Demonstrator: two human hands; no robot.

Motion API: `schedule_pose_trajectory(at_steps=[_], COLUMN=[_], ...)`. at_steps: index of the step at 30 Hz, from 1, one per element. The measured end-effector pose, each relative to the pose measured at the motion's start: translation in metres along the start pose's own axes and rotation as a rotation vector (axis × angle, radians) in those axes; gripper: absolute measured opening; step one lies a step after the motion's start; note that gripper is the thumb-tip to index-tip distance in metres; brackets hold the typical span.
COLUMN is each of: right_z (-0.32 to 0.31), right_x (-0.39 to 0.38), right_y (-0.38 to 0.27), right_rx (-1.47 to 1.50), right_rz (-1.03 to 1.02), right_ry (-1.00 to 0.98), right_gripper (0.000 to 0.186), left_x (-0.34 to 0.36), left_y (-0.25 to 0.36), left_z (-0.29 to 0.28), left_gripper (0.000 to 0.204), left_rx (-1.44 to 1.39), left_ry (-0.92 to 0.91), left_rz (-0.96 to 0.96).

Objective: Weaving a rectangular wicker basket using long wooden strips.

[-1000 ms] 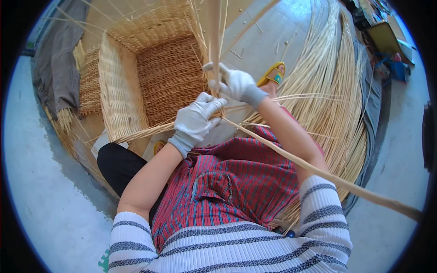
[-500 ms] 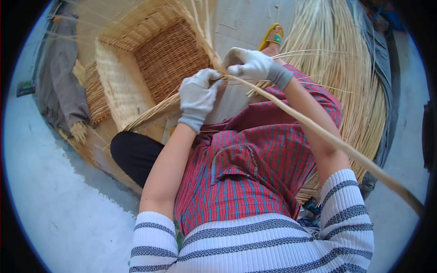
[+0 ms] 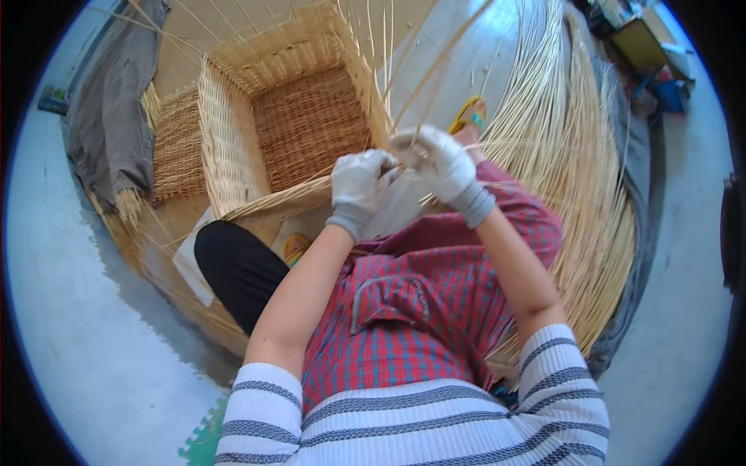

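Note:
A rectangular woven wicker basket [image 3: 225, 144] lies tilted before me, its pale walls around a browner base, with loose stakes rising from the far and right sides. At its near right corner, my gloved left hand [image 3: 361, 182] is closed on the rim, where several willow rods run together. Close beside it, my gloved right hand [image 3: 443, 159] is curled around a willow rod [image 3: 449, 53] that slants up and away, smeared by motion. Fingertips of both hands are partly hidden at the corner.
A large bundle of pale willow rods [image 3: 556, 202] spreads over dark cloth on the right. To the left are a flat woven piece [image 3: 177, 147] and a grey cloth [image 3: 116, 101] over more rods. My knee in black [image 3: 237, 268] stands near the basket's front edge.
The long rod that stretched down to the lower right now points up and away. My right hand has turned and dropped slightly; the left stays on the basket corner. The view has shifted.

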State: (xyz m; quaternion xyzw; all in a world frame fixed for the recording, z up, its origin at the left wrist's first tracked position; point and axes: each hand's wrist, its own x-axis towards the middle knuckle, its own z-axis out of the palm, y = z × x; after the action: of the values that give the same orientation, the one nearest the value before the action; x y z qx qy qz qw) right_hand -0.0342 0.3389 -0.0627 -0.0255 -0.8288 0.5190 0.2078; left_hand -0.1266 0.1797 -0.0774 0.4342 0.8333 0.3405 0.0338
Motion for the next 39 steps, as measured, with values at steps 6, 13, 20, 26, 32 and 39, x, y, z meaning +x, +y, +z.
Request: schedule_pose_trajectory(at_steps=[6,13,20,26,32,39], right_z=[0.008,0.002,0.010,0.043,0.101,0.016], right_x=[-0.003,0.011,0.018,-0.011,-0.071,0.014], right_y=[0.013,0.015,0.033,0.011,-0.049,-0.009], right_rx=[0.048,-0.520,-0.379,-0.456,-0.329,-0.493], right_rz=[0.323,-0.067,0.551,0.394,0.559,0.223], right_ry=[-0.067,-0.177,-0.156,-0.275,-0.245,-0.489], right_gripper=[0.029,0.027,0.052,0.039,0.045,0.030], left_x=[-0.003,-0.001,0.000,-0.026,-0.054,-0.075], left_y=[-0.014,-0.013,-0.010,-0.035,-0.064,-0.021], left_z=[0.002,0.000,-0.001,-0.018,-0.021,-0.030], left_gripper=[0.017,0.018,0.019,0.021,0.034,0.026], left_rx=[0.030,0.002,-0.022,-0.124,-0.811,-0.098], left_ry=[-0.010,-0.020,-0.020,-0.326,-0.534,-0.249], left_rz=[0.049,0.070,0.079,-0.179,-0.485,-0.350])
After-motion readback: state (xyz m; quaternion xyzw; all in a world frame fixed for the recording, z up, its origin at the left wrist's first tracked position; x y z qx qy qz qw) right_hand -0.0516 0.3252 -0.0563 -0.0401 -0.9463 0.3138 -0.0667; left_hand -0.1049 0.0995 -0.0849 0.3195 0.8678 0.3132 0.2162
